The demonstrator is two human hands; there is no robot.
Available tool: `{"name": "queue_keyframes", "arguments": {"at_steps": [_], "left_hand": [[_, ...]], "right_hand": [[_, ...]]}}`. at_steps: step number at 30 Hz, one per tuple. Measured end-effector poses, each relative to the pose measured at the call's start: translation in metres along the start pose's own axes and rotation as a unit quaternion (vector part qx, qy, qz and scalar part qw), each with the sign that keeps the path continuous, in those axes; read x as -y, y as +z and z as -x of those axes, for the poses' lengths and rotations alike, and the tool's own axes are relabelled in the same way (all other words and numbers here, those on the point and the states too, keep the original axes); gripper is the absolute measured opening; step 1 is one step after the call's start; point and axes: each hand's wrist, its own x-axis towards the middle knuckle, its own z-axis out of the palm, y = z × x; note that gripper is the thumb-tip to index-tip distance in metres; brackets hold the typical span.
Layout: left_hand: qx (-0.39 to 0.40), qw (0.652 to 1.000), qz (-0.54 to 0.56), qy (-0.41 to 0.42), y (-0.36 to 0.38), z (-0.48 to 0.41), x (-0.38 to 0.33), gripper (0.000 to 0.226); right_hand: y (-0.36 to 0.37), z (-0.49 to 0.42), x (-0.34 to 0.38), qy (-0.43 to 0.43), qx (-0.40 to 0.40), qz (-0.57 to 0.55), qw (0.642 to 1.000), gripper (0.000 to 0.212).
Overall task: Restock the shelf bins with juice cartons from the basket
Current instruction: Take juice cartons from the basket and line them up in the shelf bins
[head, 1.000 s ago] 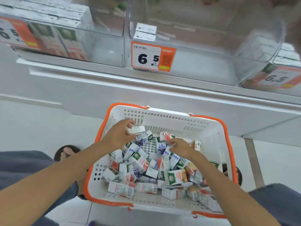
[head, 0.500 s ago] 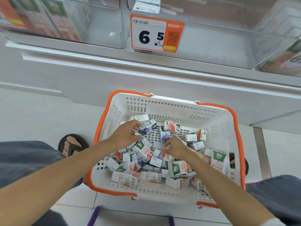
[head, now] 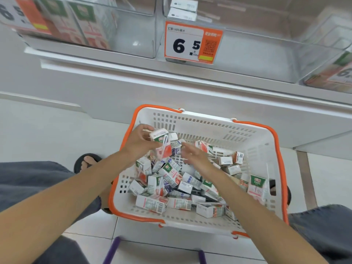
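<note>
the left hand (head: pixel 140 144) grips one small juice carton (head: pixel 161 143), fingers and thumb curled round its sides. the carton is nearly upright and lifted clear of the pile, its green label and red fruit print facing the camera. just right of it the right hand (head: pixel 193 156) is blurred, its fingers stretched out and spread toward the held carton, holding nothing. whether a fingertip touches that carton i cannot tell.

under and around both hands lies the heap of cartons (head: pixel 172 178), tumbled at all angles, some flat, some on edge. well to the right of the right hand, one upright carton (head: pixel 257 187) leans by the wall. all of them sit inside the white basket (head: pixel 209 123) with its orange rim, set on the pale tiled floor (head: pixel 47 130). both forearms reach in over its near edge.

left of the left forearm a sandalled foot (head: pixel 87 161) shows beside the basket.

up beyond the hands runs the white shelf (head: pixel 133 73) with clear bins. straight above the hands, the middle bin (head: pixel 257 48) holds two small boxes (head: pixel 182 10) at its left end, and an orange and white price tag (head: pixel 192 42) reading 6.5 hangs on its front. up and to the left, the left bin (head: pixel 133 35) holds large cartons (head: pixel 85 23). far up to the right, the right bin (head: pixel 327 60) is blurred.
</note>
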Motion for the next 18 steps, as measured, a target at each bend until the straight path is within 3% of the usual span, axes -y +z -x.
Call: {"name": "queue_keyframes", "arguments": {"at_steps": [4, 7, 9, 13, 18], "left_hand": [[-0.003, 1.000, 0.013, -0.005, -0.013, -0.005, 0.004, 0.048], [0.012, 0.999, 0.034, -0.014, -0.011, -0.006, 0.004, 0.040], [0.027, 0.997, 0.062, -0.033, -0.009, -0.006, 0.001, 0.037], [0.054, 0.990, 0.118, -0.058, -0.009, -0.009, -0.010, 0.038], [0.064, 0.985, 0.152, -0.051, -0.005, -0.004, -0.032, 0.036]], "right_hand": [[0.038, -0.028, -0.051, 0.099, 0.078, 0.214, 0.969, 0.075], [0.052, -0.040, -0.065, 0.080, 0.050, 0.336, 0.937, 0.076], [0.047, -0.041, -0.059, 0.073, 0.033, 0.317, 0.945, 0.072], [0.013, -0.024, -0.017, 0.017, -0.034, 0.154, 0.987, 0.038], [-0.020, 0.010, 0.075, -0.133, -0.097, 0.047, 0.985, 0.048]]}}
